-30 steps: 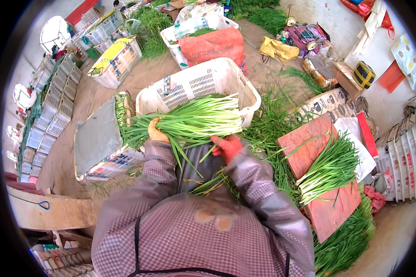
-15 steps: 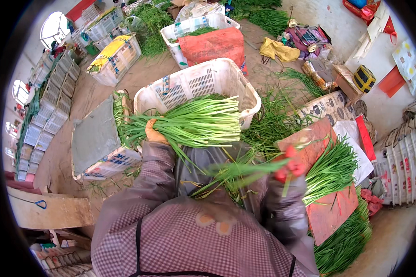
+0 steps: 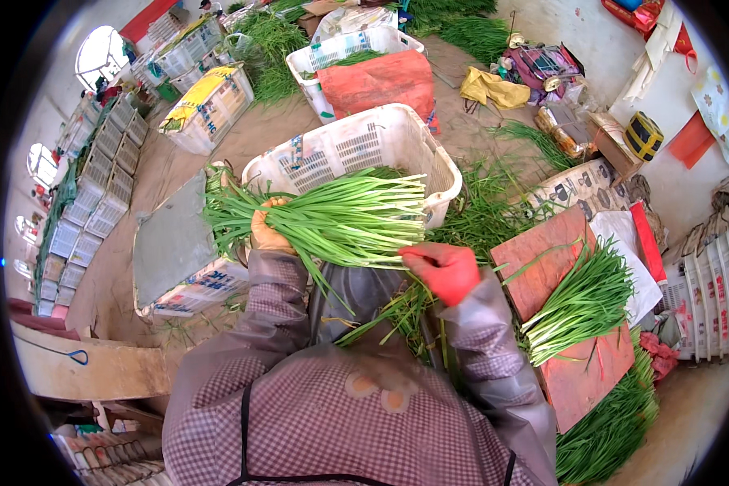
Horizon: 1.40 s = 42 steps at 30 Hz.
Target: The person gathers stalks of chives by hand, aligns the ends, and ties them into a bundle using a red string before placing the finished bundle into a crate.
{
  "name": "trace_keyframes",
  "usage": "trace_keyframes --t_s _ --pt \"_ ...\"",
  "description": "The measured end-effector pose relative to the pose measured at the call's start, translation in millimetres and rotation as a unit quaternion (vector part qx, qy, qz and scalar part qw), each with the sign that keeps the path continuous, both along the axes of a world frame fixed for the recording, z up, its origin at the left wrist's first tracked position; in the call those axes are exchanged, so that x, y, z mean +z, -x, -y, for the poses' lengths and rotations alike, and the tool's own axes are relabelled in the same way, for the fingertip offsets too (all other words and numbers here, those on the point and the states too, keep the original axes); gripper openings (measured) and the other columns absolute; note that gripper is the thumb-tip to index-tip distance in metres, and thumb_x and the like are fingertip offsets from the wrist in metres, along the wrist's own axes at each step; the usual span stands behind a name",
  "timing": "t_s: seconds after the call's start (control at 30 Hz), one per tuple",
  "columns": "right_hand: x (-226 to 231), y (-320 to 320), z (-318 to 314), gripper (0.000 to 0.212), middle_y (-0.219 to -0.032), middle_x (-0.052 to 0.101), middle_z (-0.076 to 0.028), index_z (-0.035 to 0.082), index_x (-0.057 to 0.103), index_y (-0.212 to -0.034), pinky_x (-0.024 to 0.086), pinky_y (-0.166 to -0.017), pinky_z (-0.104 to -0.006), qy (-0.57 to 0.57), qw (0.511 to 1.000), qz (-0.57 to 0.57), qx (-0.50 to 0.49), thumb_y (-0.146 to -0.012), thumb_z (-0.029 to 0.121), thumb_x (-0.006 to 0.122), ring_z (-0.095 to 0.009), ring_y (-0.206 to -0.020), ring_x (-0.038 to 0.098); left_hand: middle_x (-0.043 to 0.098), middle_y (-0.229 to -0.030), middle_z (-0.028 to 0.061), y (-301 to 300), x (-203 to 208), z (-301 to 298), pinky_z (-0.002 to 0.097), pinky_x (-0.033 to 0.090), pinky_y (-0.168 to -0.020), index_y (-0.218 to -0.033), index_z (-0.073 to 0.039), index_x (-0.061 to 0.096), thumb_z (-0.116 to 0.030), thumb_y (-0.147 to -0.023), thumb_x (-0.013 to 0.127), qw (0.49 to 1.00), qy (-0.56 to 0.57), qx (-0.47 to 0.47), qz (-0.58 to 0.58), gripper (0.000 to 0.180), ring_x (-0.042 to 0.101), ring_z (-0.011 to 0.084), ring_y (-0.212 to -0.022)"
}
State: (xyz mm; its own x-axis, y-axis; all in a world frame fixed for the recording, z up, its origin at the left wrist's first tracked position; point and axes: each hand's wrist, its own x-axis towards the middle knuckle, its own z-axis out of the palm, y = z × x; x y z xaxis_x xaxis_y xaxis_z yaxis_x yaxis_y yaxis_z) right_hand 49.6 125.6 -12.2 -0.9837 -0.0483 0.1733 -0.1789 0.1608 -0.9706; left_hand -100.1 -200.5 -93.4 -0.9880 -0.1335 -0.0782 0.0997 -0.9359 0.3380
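Note:
A thick bunch of garlic chives (image 3: pixel 340 212), green with pale cut ends pointing right, lies across in front of my body. My left hand (image 3: pixel 269 231), in a tan-orange glove, is closed round its leafy left part. At the bunch's lower right, my right hand (image 3: pixel 444 271) in a red glove pinches the pale stalk ends with thumb and fingers. Just beyond the bunch stands a white plastic crate (image 3: pixel 340 146), with more greens partly hidden inside. Loose chive leaves (image 3: pixel 405 312) hang over my dark apron, between my forearms.
To the right, a second pile of chives (image 3: pixel 583 300) lies on a reddish board (image 3: pixel 543 259), above more chives (image 3: pixel 607 421). A grey-covered crate (image 3: pixel 170 243) stands at left. Leaf scraps (image 3: pixel 490 202) litter the floor. Further crates (image 3: pixel 206 109) stand at the back left.
My right hand has moved left from near the board to the bunch's stalk ends. The loose strand of chives it held has left it. My left hand keeps its grip.

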Motion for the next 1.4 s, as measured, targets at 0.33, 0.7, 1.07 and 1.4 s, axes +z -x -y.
trace_keyframes --t_s 0.33,0.7,1.07,1.4 --pt "-14 6 37 0.03 -0.085 0.07 -0.015 0.013 0.068 -0.113 0.053 -0.068 -0.0335 -0.322 0.942 -0.027 -0.089 -0.085 0.024 0.067 -0.028 -0.076 0.069 0.059 -0.082 0.0081 -13 10 -13 0.0396 0.048 -0.079 -0.084 -0.005 0.056 -0.014 -0.082 0.056 1.0 -0.01 0.002 0.016 0.009 0.055 0.022 -0.078" --pt "-26 18 54 0.029 -0.092 0.071 -0.014 0.014 0.07 -0.11 0.054 -0.075 -0.0368 -0.262 0.959 -0.086 -0.06 -0.082 0.022 0.071 -0.029 -0.083 0.069 0.059 -0.081 0.0092 -12 1 -5 0.0383 0.047 -0.084 -0.083 -0.003 0.056 -0.012 -0.081 0.058 1.0 -0.003 0.019 0.008 0.01 0.056 0.0224 -0.081" --pt "11 23 48 0.016 -0.064 0.057 0.0 0.003 0.064 -0.091 0.038 -0.044 -0.0235 -0.025 0.956 0.231 0.181 -0.092 0.018 0.058 -0.008 -0.048 0.049 0.058 -0.084 0.0077 -7 -6 1 0.0393 0.045 -0.088 -0.084 -0.003 0.055 -0.013 -0.081 0.056 1.0 -0.007 0.005 -0.015 0.011 0.055 0.0223 -0.084" --pt "21 -48 -58 0.012 -0.073 0.065 -0.007 -0.003 0.067 -0.093 0.039 -0.041 -0.0244 0.169 0.777 0.266 0.545 -0.083 0.004 0.066 -0.01 -0.048 0.055 0.06 -0.085 0.0072 -5 -8 6 0.0378 0.048 -0.086 -0.084 -0.002 0.058 -0.01 -0.081 0.055 0.999 -0.014 -0.035 -0.002 0.008 0.057 0.0232 -0.084"
